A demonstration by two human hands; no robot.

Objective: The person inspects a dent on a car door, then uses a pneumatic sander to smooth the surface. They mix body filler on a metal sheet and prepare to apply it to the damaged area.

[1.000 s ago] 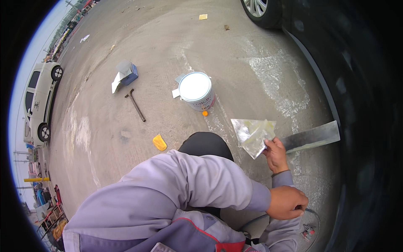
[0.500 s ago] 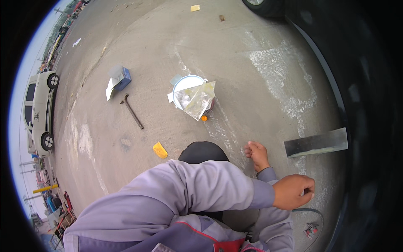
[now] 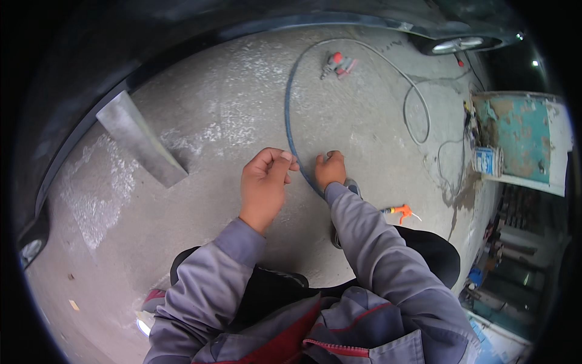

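My left hand (image 3: pixel 264 191) is raised over the concrete floor, thumb pressed to curled fingers. Whatever lies between those fingertips, if anything, is hidden. To its right my right hand (image 3: pixel 330 169) is loosely closed, with nothing visible in it, above my shoe (image 3: pixel 351 187). A blue-grey hose (image 3: pixel 290 103) loops on the floor and passes between and below both hands in the picture. Off to the left, a long grey flat strip (image 3: pixel 142 139) leans by the dark car's sill. Beyond the hands lies a small red-and-grey power tool (image 3: pixel 338 65).
An orange air blow gun (image 3: pixel 400 211) lies right of my right forearm. The dark car's lower edge (image 3: pixel 242 33) curves along the far side. At right stand a worn teal cabinet (image 3: pixel 515 136) and a blue-and-white bucket (image 3: pixel 484 161). A partly hidden pail (image 3: pixel 144 324) is at lower left.
My view has swung right; the hammer, blue box and yellow piece are out of view. My arms, crossed before, are now apart. My right hand's fingers have drawn in.
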